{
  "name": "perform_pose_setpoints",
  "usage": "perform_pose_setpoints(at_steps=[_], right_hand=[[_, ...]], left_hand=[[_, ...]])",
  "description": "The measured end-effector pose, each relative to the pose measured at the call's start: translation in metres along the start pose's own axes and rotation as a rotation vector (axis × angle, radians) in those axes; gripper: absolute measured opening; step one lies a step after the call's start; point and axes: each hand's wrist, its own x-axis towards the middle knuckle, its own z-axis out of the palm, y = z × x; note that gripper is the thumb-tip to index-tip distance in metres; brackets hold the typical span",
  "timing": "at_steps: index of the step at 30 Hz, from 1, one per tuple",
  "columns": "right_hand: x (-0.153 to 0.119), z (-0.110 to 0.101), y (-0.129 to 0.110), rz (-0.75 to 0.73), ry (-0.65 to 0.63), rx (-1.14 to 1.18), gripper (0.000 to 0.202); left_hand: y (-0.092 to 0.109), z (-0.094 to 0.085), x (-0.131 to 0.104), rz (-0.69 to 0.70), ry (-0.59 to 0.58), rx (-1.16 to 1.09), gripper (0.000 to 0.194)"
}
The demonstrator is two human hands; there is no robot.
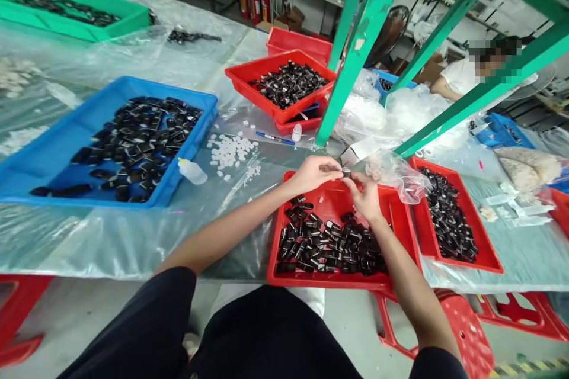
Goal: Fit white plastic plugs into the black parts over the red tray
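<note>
While left hand (317, 172) and right hand (367, 196) pinch small dark piece (346, 172) right of frame's centre, heap of dark pieces (329, 244) lies in red tray (326, 282) below; plenty remaining, I'd judge (which are finished, can't tell from here).

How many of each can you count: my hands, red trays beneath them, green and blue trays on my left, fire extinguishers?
Left hand, right hand: 2
Red tray: 1
Green tray: 1
Blue tray: 1
Fire extinguishers: 3
Total: 8

A black top (271, 334) with short, loose sleeves (153, 317) is worn above white legwear (312, 298).
</note>
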Motion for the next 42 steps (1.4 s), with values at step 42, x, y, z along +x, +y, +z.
perform_pose_setpoints(at_steps=[42], right_hand=[[-0.007, -0.001, -0.001, -0.281, -0.073, -0.386, 0.044]], left_hand=[[0.039, -0.026, -0.007, 0.253, -0.26, 0.763, 0.027]])
